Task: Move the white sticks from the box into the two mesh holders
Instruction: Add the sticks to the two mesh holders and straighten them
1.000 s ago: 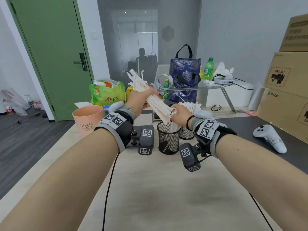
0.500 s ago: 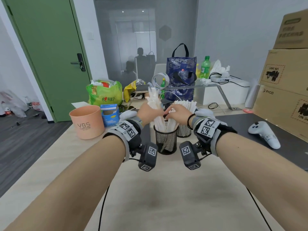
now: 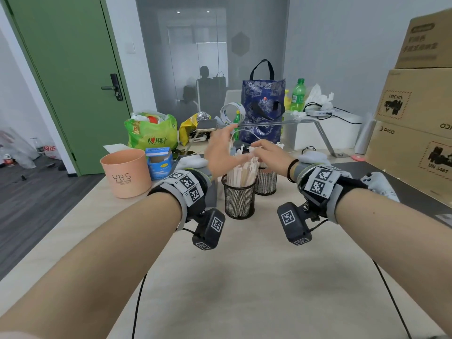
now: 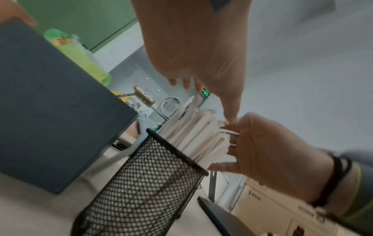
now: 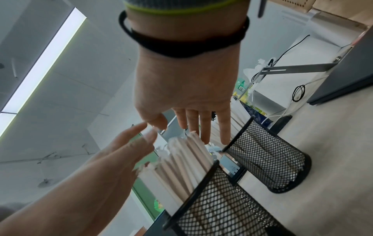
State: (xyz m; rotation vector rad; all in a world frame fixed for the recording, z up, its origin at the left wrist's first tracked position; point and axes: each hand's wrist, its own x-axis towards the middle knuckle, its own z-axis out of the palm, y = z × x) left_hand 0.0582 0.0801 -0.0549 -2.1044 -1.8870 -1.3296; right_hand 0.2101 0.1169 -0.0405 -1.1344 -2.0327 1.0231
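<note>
Two black mesh holders stand side by side mid-table: the near holder and the far holder. A bundle of white sticks stands in the near one, leaning right. My left hand hovers just above and left of the stick tops, fingers straight and spread, holding nothing. My right hand is flat with straight fingers against the right side of the stick tops. More sticks fill the far holder. A dark grey box lies left of the holders.
A peach cup, a small blue carton and a green bag sit at the back left. A blue tote stands behind the holders. A white controller and stacked cardboard boxes are on the right.
The bundle my left hand gripped, tilted above the near holder, was turned upright and lowered in. It now stands in the holder, and both hands have let go and opened.
</note>
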